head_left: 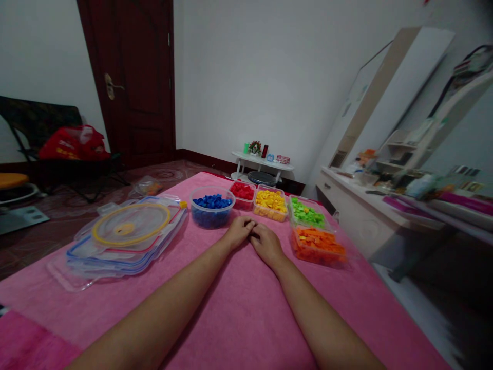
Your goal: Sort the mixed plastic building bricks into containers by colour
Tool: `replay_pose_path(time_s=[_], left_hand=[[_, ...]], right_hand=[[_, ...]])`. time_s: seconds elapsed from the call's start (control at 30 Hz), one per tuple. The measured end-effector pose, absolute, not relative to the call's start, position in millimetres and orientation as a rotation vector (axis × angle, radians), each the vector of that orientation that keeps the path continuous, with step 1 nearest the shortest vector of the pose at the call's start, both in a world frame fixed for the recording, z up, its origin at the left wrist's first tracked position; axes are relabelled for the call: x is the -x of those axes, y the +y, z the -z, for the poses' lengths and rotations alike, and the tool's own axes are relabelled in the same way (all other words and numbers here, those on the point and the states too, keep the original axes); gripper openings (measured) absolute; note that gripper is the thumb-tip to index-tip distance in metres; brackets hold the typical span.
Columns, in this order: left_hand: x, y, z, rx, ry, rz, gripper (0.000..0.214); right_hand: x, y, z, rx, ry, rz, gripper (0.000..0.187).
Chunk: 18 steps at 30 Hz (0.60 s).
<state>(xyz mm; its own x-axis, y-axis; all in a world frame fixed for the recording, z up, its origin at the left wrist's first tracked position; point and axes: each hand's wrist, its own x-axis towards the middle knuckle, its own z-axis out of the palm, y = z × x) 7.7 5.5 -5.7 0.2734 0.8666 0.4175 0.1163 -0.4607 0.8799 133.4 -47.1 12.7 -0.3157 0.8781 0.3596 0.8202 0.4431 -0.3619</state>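
My left hand (239, 231) and my right hand (266, 242) rest side by side on the pink cloth (239, 308), fingers curled under and fingertips touching each other. Whatever they hold, if anything, is hidden. Just beyond them stand clear tubs of small bricks: a round tub of blue ones (211, 207), a tub of red ones (242, 192), a tub of yellow ones (270, 203), a tub of green ones (307, 212) and, nearest my right hand, a tub of orange ones (318, 245).
A stack of clear lids (123, 239) with yellow, red and blue rims lies at the left of the cloth. A white dresser (358, 205) stands to the right, a small white table (262, 164) behind, a dark door (133, 77) and a folding chair (57, 144) at the left.
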Motion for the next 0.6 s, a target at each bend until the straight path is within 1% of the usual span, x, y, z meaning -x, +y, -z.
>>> replay_pose_path(time_s=[0.1,0.2,0.23,0.3,0.4,0.43,0.47,0.53,0.6], left_hand=[[-7.4,6.0,6.3,-1.778,0.892,-1.256,0.02],[-8.4,7.0,8.0,-1.702,0.867,-1.223,0.022],[-9.0,7.5,8.8,-1.664,0.854,-1.205,0.023],[-10.1,8.5,10.1,-1.599,0.836,-1.181,0.022],[-10.9,9.9,11.4,-1.575,0.84,-1.18,0.02],[-11.0,10.2,11.6,-1.569,0.841,-1.18,0.019],[-10.9,10.3,11.7,-1.564,0.841,-1.181,0.019],[-10.9,10.2,11.6,-1.552,0.84,-1.182,0.019],[-10.9,9.8,11.4,-1.539,0.84,-1.183,0.019]], right_hand=[[-133.2,-49.8,-23.3,1.448,-2.214,-0.163,0.022],[-144.9,-49.0,-50.0,1.457,-2.141,-0.166,0.019],[-153.8,-47.8,-61.9,1.455,-2.057,-0.165,0.02],[-180.8,-45.2,-86.1,1.446,-1.712,-0.087,0.017],[-239.9,-45.4,-110.6,1.505,-1.445,0.008,0.029],[-261.5,-47.4,-113.1,1.54,-1.341,0.026,0.03],[-282.3,-50.5,-112.6,1.574,-1.158,-0.009,0.026],[-317.4,-58.2,-103.5,1.638,-0.979,-0.053,0.021],[-339.6,-65.4,-87.9,1.663,-0.935,-0.247,0.006]])
